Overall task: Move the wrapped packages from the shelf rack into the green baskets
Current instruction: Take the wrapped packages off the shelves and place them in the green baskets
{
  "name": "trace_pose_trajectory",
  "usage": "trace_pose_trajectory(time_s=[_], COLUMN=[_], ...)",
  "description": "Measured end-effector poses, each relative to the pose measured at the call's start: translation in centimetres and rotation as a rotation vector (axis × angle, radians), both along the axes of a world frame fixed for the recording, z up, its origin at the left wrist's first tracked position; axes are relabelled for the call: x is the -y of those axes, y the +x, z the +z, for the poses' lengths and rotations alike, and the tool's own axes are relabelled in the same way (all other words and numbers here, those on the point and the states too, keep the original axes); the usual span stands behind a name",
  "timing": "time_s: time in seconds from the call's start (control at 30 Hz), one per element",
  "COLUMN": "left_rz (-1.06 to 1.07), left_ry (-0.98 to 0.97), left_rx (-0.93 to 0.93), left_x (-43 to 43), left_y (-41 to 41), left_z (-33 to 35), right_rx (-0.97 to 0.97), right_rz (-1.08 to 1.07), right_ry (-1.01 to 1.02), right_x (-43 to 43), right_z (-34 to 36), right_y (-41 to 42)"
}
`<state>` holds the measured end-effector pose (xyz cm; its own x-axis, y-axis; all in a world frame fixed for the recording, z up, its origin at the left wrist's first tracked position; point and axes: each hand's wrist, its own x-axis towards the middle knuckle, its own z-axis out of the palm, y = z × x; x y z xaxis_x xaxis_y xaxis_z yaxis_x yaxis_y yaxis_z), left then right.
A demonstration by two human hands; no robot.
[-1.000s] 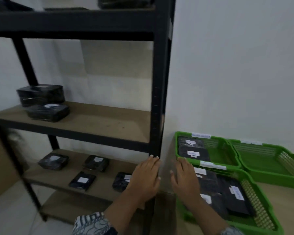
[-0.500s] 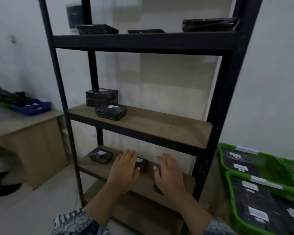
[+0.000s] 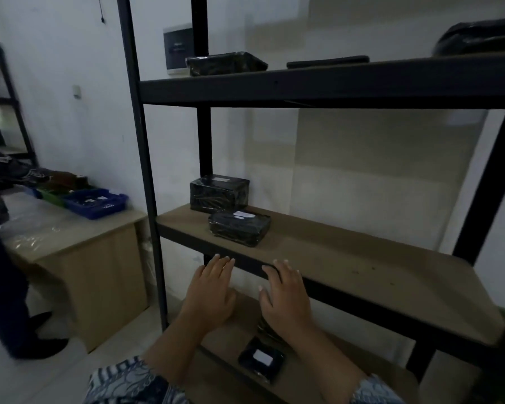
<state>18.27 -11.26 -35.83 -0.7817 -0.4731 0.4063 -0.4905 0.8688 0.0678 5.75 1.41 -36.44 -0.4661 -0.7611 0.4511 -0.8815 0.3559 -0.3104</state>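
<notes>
A black metal shelf rack [image 3: 327, 91] with wooden boards fills the view. On its middle board a flat black wrapped package [image 3: 239, 228] lies in front of a taller wrapped box [image 3: 219, 193]. The top board carries a wrapped package [image 3: 225, 64], a thin flat one [image 3: 328, 62] and a bulky one [image 3: 478, 37]. A small labelled package [image 3: 261, 360] lies on the lower board. My left hand [image 3: 212, 295] and my right hand [image 3: 286, 295] hover palm down, fingers spread and empty, just below the middle board's front edge. The green baskets are out of view.
A wooden desk [image 3: 79, 258] stands left of the rack with a blue basket [image 3: 96, 201] on it. A person in dark trousers [image 3: 0, 287] stands at the far left. A wall box [image 3: 177, 48] hangs behind the rack. White tiled floor lies below.
The view has swung left and up, away from the green baskets toward the rack. Both hands rose from the lower board to the front edge of the middle board, still empty.
</notes>
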Motion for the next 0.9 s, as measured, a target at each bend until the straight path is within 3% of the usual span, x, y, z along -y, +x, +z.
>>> trace_pose_trajectory(time_s=[0.33, 0.63, 0.8, 0.9], left_rz=[-0.016, -0.151, -0.205, -0.273], left_ry=[0.022, -0.008, 0.038, 0.071], left_rx=[-0.116, -0.106, -0.072, -0.038], left_x=[11.9, 22.7, 27.4, 29.2], left_y=[-2.6, -5.5, -7.3, -8.4], left_z=[1.1, 2.1, 1.7, 0.7], right_rx=[0.049, 0.037, 0.226, 0.470], right_rz=[-0.033, -0.281, -0.424, -0.499], right_ry=[-0.039, -0.145, -0.111, -0.203], right_x=[11.1, 17.8, 20.6, 21.2], right_z=[1.0, 2.5, 3.3, 3.3], right_y=[-3.5, -6.3, -7.0, -6.7])
